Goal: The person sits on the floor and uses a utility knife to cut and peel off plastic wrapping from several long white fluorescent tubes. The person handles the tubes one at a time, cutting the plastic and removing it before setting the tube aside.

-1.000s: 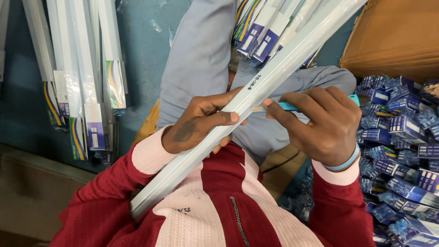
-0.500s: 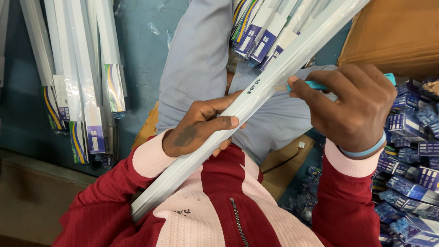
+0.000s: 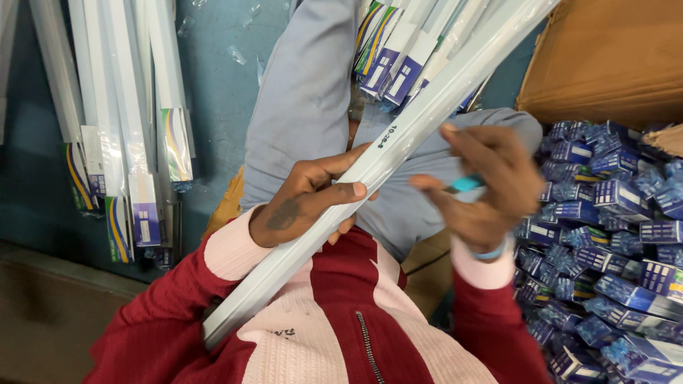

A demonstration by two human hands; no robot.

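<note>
The left hand (image 3: 306, 203) is wrapped around a long white tube (image 3: 398, 146) in clear plastic wrap, which slants across the lap from lower left to upper right; the right hand (image 3: 491, 185) hovers just beside it, fingers curled on a small teal marker (image 3: 466, 184) (tip hidden); a heap of small blue boxes (image 3: 612, 235) lies to the right, more wrapped tubes (image 3: 128, 121) on the blue floor (image 3: 220, 92) to the left.

Head camera: single view, worn on the person's head, facing steeply down over chest and lap. Close range; left hand (image 3: 306, 203) and right hand (image 3: 487, 188) mid-frame, floor (image 3: 213, 85) beyond. No second view shares the scene.
</note>
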